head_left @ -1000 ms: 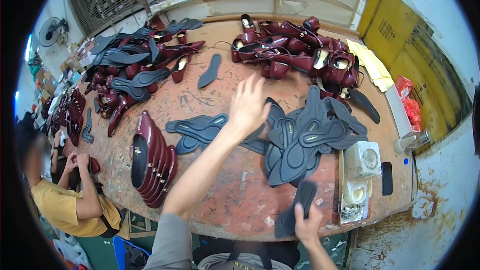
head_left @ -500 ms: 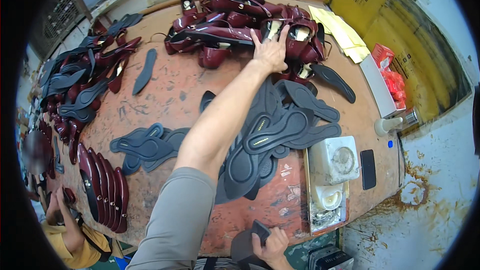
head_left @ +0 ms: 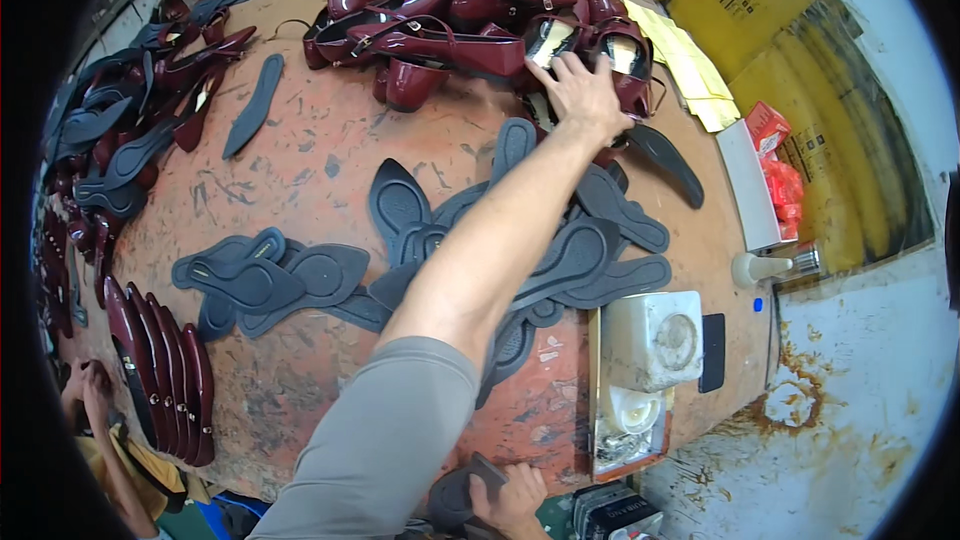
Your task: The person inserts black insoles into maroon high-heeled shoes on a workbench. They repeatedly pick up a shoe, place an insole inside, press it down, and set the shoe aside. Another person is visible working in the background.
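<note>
My left hand (head_left: 583, 98) reaches over the near right edge of a heap of glossy burgundy shoes (head_left: 440, 45). Its fingers are spread over a pair of shoes with pale insides, and I see nothing gripped in them. At the table's front edge, my right hand (head_left: 517, 500) is closed around a dark insole (head_left: 455, 496), thumb on top. Under my left forearm lies a loose pile of dark grey insoles (head_left: 620, 208), partly hidden by the arm. Another group of insoles (head_left: 250, 283) spreads to the left.
Burgundy shoes stand in a row (head_left: 165, 380) at front left; more shoes and insoles heap up (head_left: 125, 155) behind. On the right are a white container (head_left: 655, 340) in a tray, a phone (head_left: 712, 353), a bottle (head_left: 752, 269), and yellow sheets (head_left: 690, 70). A co-worker's arm (head_left: 110, 460) shows lower left.
My left hand has shifted right across the shoe heap, its fingers still spread. The view has shifted slightly too. My right hand still holds the insole low at the table's edge.
</note>
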The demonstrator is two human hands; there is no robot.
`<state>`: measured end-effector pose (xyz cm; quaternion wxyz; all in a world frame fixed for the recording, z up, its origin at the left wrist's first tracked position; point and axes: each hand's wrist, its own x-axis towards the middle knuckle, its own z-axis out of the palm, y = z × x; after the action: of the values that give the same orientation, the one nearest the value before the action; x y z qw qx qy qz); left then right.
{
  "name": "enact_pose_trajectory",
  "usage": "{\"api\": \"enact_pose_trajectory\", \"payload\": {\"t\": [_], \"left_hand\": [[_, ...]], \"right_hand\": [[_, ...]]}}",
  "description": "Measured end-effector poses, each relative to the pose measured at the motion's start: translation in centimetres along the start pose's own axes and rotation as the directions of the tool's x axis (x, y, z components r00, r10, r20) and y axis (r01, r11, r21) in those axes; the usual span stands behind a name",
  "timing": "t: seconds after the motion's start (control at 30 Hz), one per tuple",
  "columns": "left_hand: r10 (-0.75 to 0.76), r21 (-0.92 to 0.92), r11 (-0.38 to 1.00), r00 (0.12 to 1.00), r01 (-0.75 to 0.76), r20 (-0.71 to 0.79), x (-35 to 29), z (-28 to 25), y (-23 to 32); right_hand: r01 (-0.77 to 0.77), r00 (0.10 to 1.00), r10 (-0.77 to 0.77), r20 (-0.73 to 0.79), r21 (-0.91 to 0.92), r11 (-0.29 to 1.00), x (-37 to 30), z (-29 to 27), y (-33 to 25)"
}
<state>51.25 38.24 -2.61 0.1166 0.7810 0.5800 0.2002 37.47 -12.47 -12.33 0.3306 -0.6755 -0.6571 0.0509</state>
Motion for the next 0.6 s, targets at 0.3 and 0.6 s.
{"api": "enact_pose_trajectory", "payload": {"t": [0.3, 0.6], "left_hand": [[0.037, -0.012, 0.999, 0.999, -0.038, -0.038, 2.0, 1.4, -1.2], [0.226, -0.128, 0.963, 0.97, -0.237, -0.093, 0.8, -12.8, -7.9]], "right_hand": [[-0.061, 0.998, 0.061, 0.009, 0.005, 0.998, -0.8, 0.3, 0.0], [0.057, 0.995, -0.06, -0.08, -0.032, 0.998, 0.1, 0.5, 0.2]]}}
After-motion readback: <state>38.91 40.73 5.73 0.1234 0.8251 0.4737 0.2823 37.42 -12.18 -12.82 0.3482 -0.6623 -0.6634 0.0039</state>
